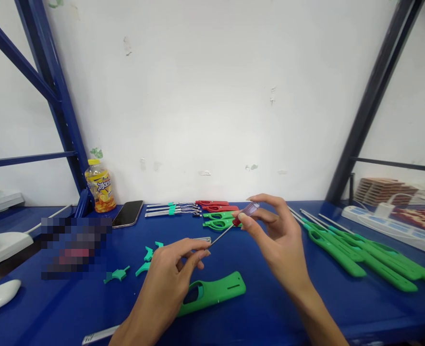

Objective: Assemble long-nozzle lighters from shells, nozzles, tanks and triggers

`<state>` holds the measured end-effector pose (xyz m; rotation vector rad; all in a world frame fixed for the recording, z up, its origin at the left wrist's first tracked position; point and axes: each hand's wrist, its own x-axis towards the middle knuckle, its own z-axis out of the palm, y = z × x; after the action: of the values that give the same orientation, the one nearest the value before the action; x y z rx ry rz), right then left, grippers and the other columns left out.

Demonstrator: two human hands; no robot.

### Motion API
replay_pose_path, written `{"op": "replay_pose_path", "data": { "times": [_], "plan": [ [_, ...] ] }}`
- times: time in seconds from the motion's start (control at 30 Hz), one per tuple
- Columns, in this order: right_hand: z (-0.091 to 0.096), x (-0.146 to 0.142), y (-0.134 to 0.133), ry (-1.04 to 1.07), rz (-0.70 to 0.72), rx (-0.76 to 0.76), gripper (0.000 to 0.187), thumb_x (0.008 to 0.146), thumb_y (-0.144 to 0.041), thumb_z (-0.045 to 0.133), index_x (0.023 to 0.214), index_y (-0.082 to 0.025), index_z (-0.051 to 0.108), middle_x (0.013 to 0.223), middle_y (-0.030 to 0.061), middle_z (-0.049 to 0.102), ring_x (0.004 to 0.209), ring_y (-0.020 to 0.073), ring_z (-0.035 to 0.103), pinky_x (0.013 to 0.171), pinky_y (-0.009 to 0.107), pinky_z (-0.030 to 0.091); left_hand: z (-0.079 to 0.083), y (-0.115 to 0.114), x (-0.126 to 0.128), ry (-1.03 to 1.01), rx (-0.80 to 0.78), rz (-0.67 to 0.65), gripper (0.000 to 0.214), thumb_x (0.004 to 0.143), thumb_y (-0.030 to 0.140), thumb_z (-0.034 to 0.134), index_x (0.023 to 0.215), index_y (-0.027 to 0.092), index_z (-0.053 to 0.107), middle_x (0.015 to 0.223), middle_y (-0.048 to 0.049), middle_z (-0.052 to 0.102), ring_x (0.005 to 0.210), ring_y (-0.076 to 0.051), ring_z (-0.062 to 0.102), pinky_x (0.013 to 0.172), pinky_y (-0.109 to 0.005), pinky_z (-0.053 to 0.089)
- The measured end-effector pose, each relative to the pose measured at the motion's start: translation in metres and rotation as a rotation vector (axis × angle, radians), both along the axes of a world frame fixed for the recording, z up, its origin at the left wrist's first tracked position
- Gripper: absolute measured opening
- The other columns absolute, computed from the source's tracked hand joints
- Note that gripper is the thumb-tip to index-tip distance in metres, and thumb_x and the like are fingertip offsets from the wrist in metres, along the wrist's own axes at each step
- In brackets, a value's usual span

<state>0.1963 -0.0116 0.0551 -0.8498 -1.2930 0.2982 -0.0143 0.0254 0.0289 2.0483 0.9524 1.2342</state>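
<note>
Screwdriver (248, 208) noted in a closed pinch: my right hand (280, 242) at its handle, my left hand (169, 266) at its tip, near a green lighter casing (221, 292).

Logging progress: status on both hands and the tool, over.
Right hand gripping thin-shafted tool. Left hand at its far end; hold unclear. Green casing below, partly hidden by left hand.

A small assembly workshop, by the look of it: green lighter handles (336, 252), teal plastic pieces (117, 275) and metal rods (162, 212) lie grouped by kind on a blue worktop (270, 307), with a steel rack post (65, 129) and chipped white wall (205, 96) behind (a drink bottle (100, 190) and smartphone (128, 214) sit there too).
</note>
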Motion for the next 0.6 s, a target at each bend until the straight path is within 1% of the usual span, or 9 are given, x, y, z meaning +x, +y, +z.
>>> {"op": "replay_pose_path", "data": {
  "times": [0.2, 0.37, 0.5, 0.6],
  "plan": [
    [0.0001, 0.0003, -0.0006, -0.013, 0.004, 0.005, 0.026, 0.095, -0.035, 0.08, 0.117, -0.032, 0.066, 0.088, -0.0059, 0.075, 0.081, 0.0141, 0.073, 0.078, 0.028, 0.056, -0.0022, -0.0002, -0.0006, 0.026, 0.051, 0.023, 0.022, 0.096, 0.03, 0.065, 0.103, 0.027, 0.086, 0.069, 0.0012, 0.077, 0.059, -0.015, 0.07, 0.053, -0.021, 0.053],
    [-0.0006, 0.0003, -0.0007, -0.055, 0.024, -0.012, 0.027, 0.096, -0.036, 0.08, 0.118, -0.033, 0.065, 0.091, -0.0046, 0.079, 0.083, 0.0155, 0.074, 0.08, 0.03, 0.056, -0.0021, -0.002, 0.0013, 0.041, 0.086, 0.038, 0.021, 0.094, 0.027, 0.067, 0.1, 0.027, 0.087, 0.063, 0.003, 0.074, 0.048, -0.011, 0.061, 0.05, -0.019, 0.049],
    [-0.0009, -0.0002, -0.0006, -0.062, 0.016, 0.007, 0.027, 0.096, -0.035, 0.08, 0.119, -0.033, 0.065, 0.091, -0.0047, 0.08, 0.081, 0.015, 0.074, 0.08, 0.03, 0.056, -0.0021, -0.0016, 0.0024, 0.046, 0.099, 0.034, 0.021, 0.094, 0.025, 0.066, 0.097, 0.027, 0.087, 0.062, 0.003, 0.074, 0.048, -0.011, 0.062, 0.05, -0.018, 0.049],
    [-0.0008, -0.001, -0.0004, -0.057, -0.008, 0.011, 0.028, 0.096, -0.035, 0.08, 0.119, -0.031, 0.065, 0.089, -0.0039, 0.079, 0.079, 0.0163, 0.074, 0.079, 0.031, 0.058, -0.0017, -0.0019, 0.0024, 0.052, 0.106, 0.016, 0.021, 0.094, 0.025, 0.065, 0.095, 0.026, 0.087, 0.063, 0.0023, 0.075, 0.05, -0.012, 0.065, 0.051, -0.018, 0.05]
  ]
}}
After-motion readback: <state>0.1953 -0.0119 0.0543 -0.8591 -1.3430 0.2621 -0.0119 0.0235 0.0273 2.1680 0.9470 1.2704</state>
